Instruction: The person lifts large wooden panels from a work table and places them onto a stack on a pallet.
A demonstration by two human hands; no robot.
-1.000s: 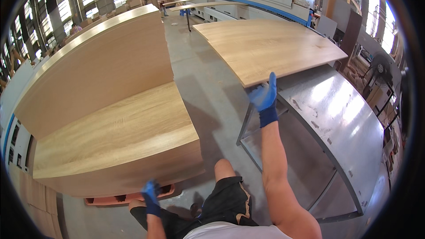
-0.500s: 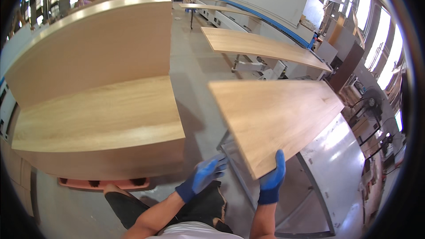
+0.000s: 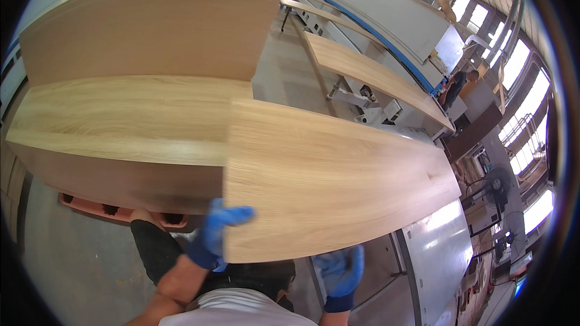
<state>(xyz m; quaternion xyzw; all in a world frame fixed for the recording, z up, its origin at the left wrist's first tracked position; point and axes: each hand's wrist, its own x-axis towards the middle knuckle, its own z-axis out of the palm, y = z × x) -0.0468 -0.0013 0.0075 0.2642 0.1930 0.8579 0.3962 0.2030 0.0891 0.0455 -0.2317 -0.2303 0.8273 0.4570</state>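
In the head view, the wood-grain board [image 3: 338, 181] spans from beside the panel stack [image 3: 127, 121] to over the metal tabletop [image 3: 438, 238]. The left hand [image 3: 219, 229] (blue-gloved, like the other) closes on its left edge; the right hand [image 3: 341, 271], half-curled, meets the near edge, its grip impossible to tell.
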